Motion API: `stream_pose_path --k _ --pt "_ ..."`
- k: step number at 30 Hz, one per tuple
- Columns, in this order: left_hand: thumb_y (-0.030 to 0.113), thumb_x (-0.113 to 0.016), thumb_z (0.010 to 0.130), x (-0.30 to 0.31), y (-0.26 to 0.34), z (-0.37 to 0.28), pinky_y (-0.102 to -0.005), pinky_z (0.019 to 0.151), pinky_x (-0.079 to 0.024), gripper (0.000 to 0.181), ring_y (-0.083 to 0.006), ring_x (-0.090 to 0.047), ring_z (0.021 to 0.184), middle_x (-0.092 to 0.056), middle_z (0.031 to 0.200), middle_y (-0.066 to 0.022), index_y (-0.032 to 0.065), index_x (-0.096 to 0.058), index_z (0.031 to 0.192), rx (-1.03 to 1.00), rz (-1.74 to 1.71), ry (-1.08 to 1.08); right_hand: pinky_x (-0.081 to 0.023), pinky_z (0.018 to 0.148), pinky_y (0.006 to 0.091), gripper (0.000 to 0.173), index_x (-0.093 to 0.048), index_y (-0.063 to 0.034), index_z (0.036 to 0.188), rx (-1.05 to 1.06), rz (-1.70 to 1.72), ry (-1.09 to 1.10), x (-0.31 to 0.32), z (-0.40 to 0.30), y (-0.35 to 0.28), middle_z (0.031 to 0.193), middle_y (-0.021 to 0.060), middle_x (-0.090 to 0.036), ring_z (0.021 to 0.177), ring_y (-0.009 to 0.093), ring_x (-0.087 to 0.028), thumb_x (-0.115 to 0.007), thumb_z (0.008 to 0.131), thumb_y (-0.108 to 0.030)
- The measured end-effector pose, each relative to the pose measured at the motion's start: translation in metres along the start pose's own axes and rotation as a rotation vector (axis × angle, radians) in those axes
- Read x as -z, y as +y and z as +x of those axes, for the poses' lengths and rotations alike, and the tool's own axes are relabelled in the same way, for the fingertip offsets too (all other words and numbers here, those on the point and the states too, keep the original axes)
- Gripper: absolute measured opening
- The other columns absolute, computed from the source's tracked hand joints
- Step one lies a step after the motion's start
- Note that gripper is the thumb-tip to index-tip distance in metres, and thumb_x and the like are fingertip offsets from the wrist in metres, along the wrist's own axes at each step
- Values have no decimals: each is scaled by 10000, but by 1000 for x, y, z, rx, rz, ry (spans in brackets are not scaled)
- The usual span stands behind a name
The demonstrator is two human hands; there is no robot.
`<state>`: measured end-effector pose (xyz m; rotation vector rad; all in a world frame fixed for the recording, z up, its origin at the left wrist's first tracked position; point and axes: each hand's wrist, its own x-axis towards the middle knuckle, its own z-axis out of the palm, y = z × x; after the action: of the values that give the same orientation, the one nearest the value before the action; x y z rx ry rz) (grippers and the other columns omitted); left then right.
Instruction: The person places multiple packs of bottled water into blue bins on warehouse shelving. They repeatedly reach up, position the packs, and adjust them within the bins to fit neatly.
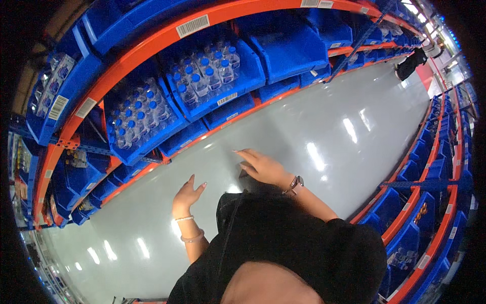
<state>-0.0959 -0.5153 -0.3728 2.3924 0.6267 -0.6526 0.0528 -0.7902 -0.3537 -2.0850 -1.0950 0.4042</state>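
Observation:
My left hand [188,194] hangs over the grey floor with thumb and fingers apart and nothing in it. Bracelets circle that wrist. To its right, my right hand [262,166] also holds nothing; its thumb stands off from the outstretched fingers, and a watch [296,184] is on the wrist. In front of both hands, a blue plastic bin [148,146] holds several clear bottles with blue caps [138,114]. Beside it, a second blue bin [205,107] contains more blue-capped bottles [207,74]. Neither hand touches a bin.
Orange shelf beams [152,37] with barcode labels run along the rack ahead. An opposite rack [408,205] of blue bins stands on the right. Between them stretches a shiny grey floor [334,125]. A person in dark clothes [411,64] is far down the aisle.

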Motion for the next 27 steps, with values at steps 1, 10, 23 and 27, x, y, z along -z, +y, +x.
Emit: stream_pose_path --k 1,10,23,27 --pt "544 -554 887 -1 4 5 -422 1083 -379 809 -392 -451 1308 -461 1391 -297 -12 -366 1444 -17 2 8 -464 977 430 506 -421 -96 1408 -7 -35 3 0 0 6 1328 174 -508 1168 365 -539 -550 928 -194" --pt "343 -612 906 39 113 115 -412 1073 -383 566 -370 -491 1271 -521 1347 -262 17 -505 1355 -430 -162 233 -456 985 433 409 -530 -73 1307 24 -13 108 39 55 92 1308 181 -530 1169 369 -535 -568 919 -197" --pt "93 -708 790 95 192 311 -465 1101 -312 638 -401 -433 1264 -524 1294 -215 42 -445 1369 -467 38 986 -430 1004 459 601 -415 -37 1392 201 -159 269 126 244 195 1323 185 -493 1189 387 -487 -656 860 -183" --pt "158 -726 788 91 183 335 -446 1070 -367 635 -392 -460 1252 -528 1304 -227 13 -467 1350 -364 13 869 -392 1059 418 639 -406 -11 1400 142 -155 208 117 299 200 1410 218 -442 1264 377 -451 -680 855 -201"
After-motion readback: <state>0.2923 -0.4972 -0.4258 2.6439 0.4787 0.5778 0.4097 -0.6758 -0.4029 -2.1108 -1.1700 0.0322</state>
